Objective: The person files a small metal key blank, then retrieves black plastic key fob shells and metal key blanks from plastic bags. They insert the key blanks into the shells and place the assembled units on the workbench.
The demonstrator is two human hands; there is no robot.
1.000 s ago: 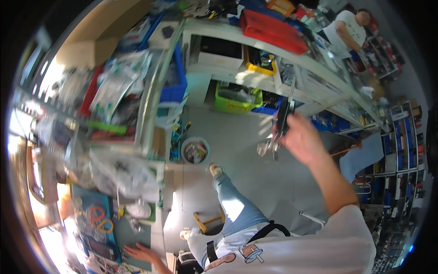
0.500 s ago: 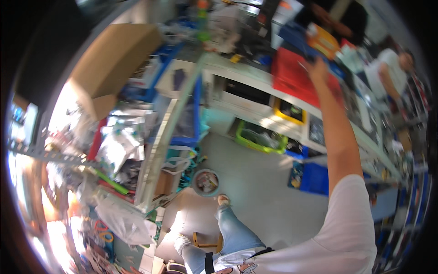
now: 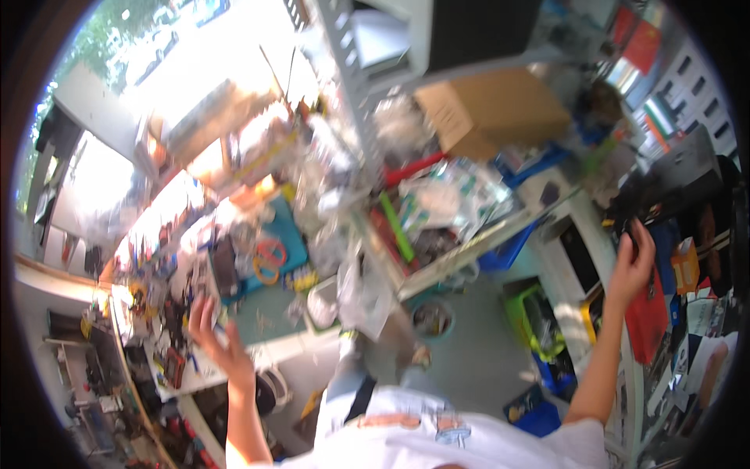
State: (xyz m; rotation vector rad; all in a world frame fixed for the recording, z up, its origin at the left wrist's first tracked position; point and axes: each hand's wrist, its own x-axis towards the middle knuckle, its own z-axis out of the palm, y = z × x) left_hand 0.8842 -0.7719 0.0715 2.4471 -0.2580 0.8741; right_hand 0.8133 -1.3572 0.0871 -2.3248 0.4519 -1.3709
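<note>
My left hand (image 3: 221,344) is raised over the left end of the cluttered workbench, its fingers apart and bent. A small pale patch shows by the thumb, too blurred to tell whether it is in the hand or behind it. At the right, my right hand (image 3: 634,266) reaches out beside a flat red item (image 3: 650,320) on the shelf bench. Its fingers are curled near a dark object (image 3: 634,205); blur hides whether they touch it. Close to my left hand lie a teal mat (image 3: 273,309) and orange-and-red scissor-like handles (image 3: 268,262).
A large cardboard box (image 3: 500,109) stands at the back of the bench near plastic bags (image 3: 453,195). Below are a round bin (image 3: 432,318) and a green crate (image 3: 531,313) on the floor. A clear plastic bag (image 3: 363,293) hangs over the bench's front edge.
The view has swung left, so the window and tool-strewn bench have come in. My left hand has come into view. My right hand now shows farther right, beside the red item.
</note>
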